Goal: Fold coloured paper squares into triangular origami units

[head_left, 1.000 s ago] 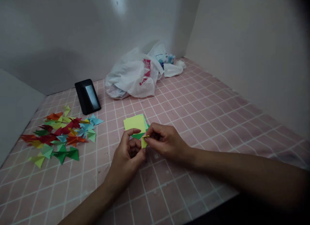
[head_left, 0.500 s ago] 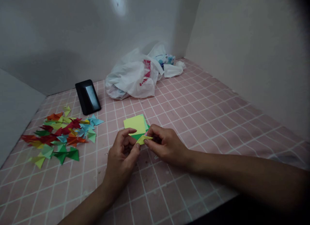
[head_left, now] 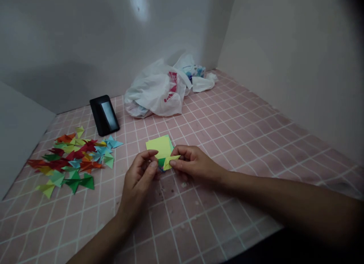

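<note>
My right hand (head_left: 193, 163) pinches a small folded yellow-green paper piece (head_left: 170, 161) just above the pink checked tabletop (head_left: 227, 131). My left hand (head_left: 140, 177) sits beside it with fingers curled; its thumb and forefinger tips are close to the piece's left side, and whether they touch it is unclear. Directly behind the hands lies a small stack of square paper sheets (head_left: 159, 146), yellow-green on top with green and blue edges showing beneath.
A heap of folded paper triangles (head_left: 72, 160) in red, green, blue, orange and yellow spreads at the left. A black phone (head_left: 104, 114) leans at the back wall. A white plastic bag (head_left: 159, 89) lies in the far corner. Walls close in on three sides.
The folded yellow-green piece has turned from upright to lying flatter and now sits in my right fingers. My left hand has loosened and drawn slightly back from it.
</note>
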Demonstrator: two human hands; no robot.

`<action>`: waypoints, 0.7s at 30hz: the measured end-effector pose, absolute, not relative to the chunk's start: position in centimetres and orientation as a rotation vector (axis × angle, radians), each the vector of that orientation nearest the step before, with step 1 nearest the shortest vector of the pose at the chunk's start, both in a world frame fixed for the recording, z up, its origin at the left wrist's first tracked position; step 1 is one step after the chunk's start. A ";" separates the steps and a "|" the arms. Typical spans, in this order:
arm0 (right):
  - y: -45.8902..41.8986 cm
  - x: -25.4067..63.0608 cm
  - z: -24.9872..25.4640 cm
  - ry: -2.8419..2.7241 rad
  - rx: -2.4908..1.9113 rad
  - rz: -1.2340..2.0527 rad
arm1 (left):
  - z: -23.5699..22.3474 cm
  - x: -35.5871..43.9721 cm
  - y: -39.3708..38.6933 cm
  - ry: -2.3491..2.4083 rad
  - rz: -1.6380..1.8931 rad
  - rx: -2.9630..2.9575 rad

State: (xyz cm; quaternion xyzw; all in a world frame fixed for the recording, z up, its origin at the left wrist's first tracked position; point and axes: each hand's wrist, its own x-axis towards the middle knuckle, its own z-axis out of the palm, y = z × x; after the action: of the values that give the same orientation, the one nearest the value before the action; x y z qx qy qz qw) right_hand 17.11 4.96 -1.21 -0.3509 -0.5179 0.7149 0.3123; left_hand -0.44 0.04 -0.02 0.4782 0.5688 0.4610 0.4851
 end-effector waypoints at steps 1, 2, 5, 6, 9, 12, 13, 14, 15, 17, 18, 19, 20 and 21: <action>5.0 17.1 -1.2 -1.329 -0.901 1.959 | -0.2 -0.5 0.2 1.361 1.084 1.111; 5.0 17.1 -1.2 -1.311 -0.883 1.998 | -0.3 -0.5 0.4 1.322 1.047 1.062; 5.0 17.1 -1.4 -1.281 -0.845 2.042 | -0.8 -0.3 0.5 1.215 0.989 0.960; 5.0 17.1 -1.4 -1.256 -0.833 2.055 | -0.9 -0.2 0.6 1.195 0.994 0.934; 5.1 17.1 -1.7 -1.179 -0.814 2.105 | -1.0 0.1 0.5 1.149 1.035 0.861; 5.1 17.1 -2.0 -1.174 -0.817 2.128 | -1.0 0.3 0.5 1.095 1.057 0.812; 5.1 17.1 -2.0 -1.180 -0.819 2.127 | -1.0 0.3 0.5 1.087 1.063 0.807; 5.1 17.1 -2.1 -1.185 -0.820 2.122 | -1.0 0.3 0.5 1.080 1.077 0.808; 5.1 17.1 -2.1 -1.184 -0.820 2.119 | -1.0 0.3 0.4 1.075 1.088 0.815; 5.1 17.1 -2.1 -1.172 -0.816 2.118 | -1.0 0.2 0.3 1.063 1.098 0.847; 5.0 17.1 -2.2 -1.165 -0.809 2.120 | -1.0 0.1 0.2 1.054 1.090 0.866; 5.0 17.1 -2.2 -1.163 -0.800 2.126 | -1.0 0.1 0.1 1.048 1.075 0.884; 5.0 17.1 -2.2 -1.162 -0.790 2.132 | -1.0 0.0 0.1 1.045 1.059 0.900; 5.0 17.1 -2.2 -1.160 -0.780 2.136 | -1.0 0.0 0.0 1.045 1.051 0.912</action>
State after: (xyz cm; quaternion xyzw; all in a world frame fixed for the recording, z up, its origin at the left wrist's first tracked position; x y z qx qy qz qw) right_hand 17.05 5.03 -2.21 -0.2923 -0.4349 0.8007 0.2904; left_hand 0.02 0.04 -1.04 0.4005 0.4591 0.4616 0.6448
